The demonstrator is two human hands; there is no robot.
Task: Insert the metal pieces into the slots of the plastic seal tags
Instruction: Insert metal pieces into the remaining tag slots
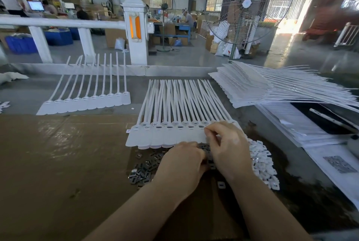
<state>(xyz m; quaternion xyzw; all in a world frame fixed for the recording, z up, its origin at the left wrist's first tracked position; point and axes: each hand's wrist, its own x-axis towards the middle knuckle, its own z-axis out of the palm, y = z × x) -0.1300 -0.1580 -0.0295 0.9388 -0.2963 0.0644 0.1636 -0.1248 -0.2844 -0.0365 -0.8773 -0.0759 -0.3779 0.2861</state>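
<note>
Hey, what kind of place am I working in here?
Most likely a factory assembly floor: rows of white plastic seal tags on the workbench, a pile of small metal pieces, and big industrial pedestal fans behind.

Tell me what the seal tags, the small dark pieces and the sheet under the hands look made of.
Seal tags: white plastic, smooth and slightly glossy; their long tails bend.
Dark pieces: probably stamped metal, grey, with dull glints on flat faces.
Sheet: brown cardboard by its colour, apparently covered in clear tape or film, since it reflects light in streaks.
</note>
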